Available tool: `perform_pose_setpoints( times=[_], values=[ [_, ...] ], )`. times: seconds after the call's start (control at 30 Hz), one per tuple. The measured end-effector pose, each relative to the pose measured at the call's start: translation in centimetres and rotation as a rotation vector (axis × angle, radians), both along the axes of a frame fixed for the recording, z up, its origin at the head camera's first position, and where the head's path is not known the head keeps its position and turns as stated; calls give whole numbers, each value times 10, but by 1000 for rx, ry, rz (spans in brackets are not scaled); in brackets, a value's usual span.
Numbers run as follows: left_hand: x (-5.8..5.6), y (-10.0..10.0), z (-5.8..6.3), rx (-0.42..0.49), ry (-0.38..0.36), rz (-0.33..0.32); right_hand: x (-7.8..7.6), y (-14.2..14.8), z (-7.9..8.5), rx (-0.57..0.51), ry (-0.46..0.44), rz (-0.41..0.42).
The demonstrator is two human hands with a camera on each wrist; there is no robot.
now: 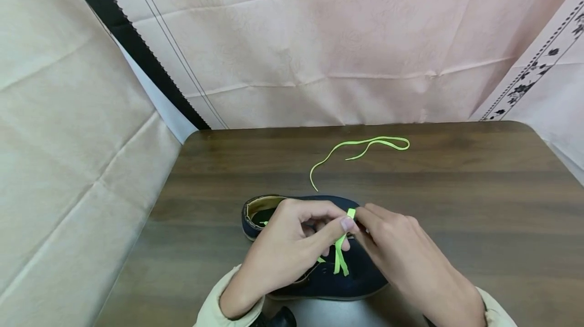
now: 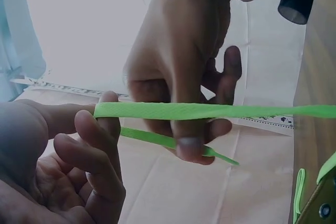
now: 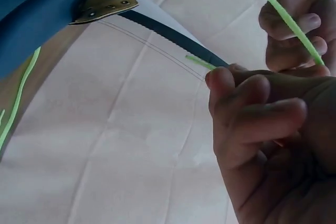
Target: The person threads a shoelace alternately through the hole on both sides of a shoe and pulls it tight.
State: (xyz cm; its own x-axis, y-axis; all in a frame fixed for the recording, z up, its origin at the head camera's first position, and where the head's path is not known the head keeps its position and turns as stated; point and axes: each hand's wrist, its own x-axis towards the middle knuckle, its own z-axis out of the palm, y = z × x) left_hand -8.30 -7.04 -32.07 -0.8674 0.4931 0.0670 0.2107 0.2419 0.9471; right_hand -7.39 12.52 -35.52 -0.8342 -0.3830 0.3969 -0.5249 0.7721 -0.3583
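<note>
A dark navy shoe (image 1: 360, 274) rests on the table, its toe to the right in the head view. Above it, a flat neon-green shoelace (image 1: 339, 256) passes between both hands. My left hand (image 1: 287, 251) pinches the lace where it folds back, between thumb and forefinger. In the left wrist view, one long stretch of lace (image 2: 252, 111) runs off toward the shoe. My right hand (image 1: 406, 251) pinches the lace near its tip, and a short tail (image 3: 197, 60) pokes out past those fingers. The hands partly hide the shoe's eyelets in the head view.
A second green lace (image 1: 333, 150) lies loosely looped on the wooden table (image 1: 205, 200), beyond the shoe. Pale cloth (image 1: 319, 38) hangs behind the table's far edge. A small black object (image 1: 284, 317) shows near the left sleeve.
</note>
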Motion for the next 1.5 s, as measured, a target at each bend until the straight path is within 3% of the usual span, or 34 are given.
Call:
perform_pose_setpoints(
  times=[0.2,0.37,0.47,0.6,0.7,0.77,0.83,0.93,1.0,1.23,1.5],
  values=[
    [-1,-4,6,40,17,-18,-6,0,-1,-53,-26,61],
    [-9,-10,5,8,137,27,-14,0,-5,-211,-159,201],
    [-14,-17,2,-42,210,37,-18,-1,-11,-293,-174,281],
    [-19,-24,-1,-55,241,-72,-27,0,-19,-348,-83,297],
    [-23,-27,-2,-53,270,-128,-36,2,-24,-415,-75,308],
    [-28,-30,-6,-81,288,-122,-41,3,-29,-499,-149,326],
    [-33,-33,-14,-156,308,-101,-45,5,-37,-608,-287,316],
    [-39,-38,-32,-315,320,-102,-47,4,-55,-742,-476,246],
    [-41,-40,-44,-397,325,-133,-47,3,-67,-774,-531,193],
    [-48,-48,-74,-478,322,-237,-45,-9,-105,-720,-484,182],
    [-55,-43,-77,-504,338,-298,-49,-6,-117,-666,-373,224]
  ],
)
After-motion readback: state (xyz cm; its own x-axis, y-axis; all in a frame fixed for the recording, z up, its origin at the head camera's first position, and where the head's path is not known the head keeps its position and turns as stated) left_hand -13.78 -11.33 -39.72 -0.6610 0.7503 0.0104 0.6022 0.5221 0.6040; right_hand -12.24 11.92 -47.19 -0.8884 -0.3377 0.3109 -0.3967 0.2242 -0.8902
